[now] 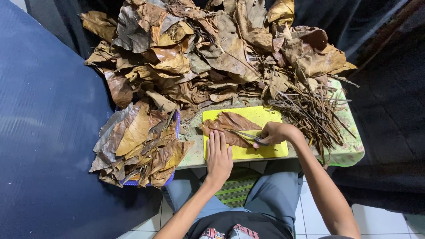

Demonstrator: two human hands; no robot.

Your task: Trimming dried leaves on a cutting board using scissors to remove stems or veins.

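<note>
On the yellow cutting board (265, 116), at the near edge of the worktop (349, 152), a dry brown leaf (230, 126) is lying flat. The left hand (218, 155) is pressing it down, fingers (217, 140) stretched out flat and together, not gripping anything. The right hand (276, 132) is curling closed around a small blade-like tool (248, 136), whose thin metal tip is lying along the leaf's midrib; whether it is a knife or scissors is too small to tell.

Judging by its crinkled, papery look, the leaf is probably very light, brittle and quick to crack, so flat pressure beside the stiffer central rib looks like the safest place to hold it.

Behind the board, a big heap of dried leaves (208, 48) is spreading across the worktop, curled and leathery, tan to dark brown. To the right, a bundle of thin woody stems (314, 115) is lying in a tangle. To the left, a blue tray (177, 128) is carrying a flatter stack of leaves (137, 141), some greyish.
</note>
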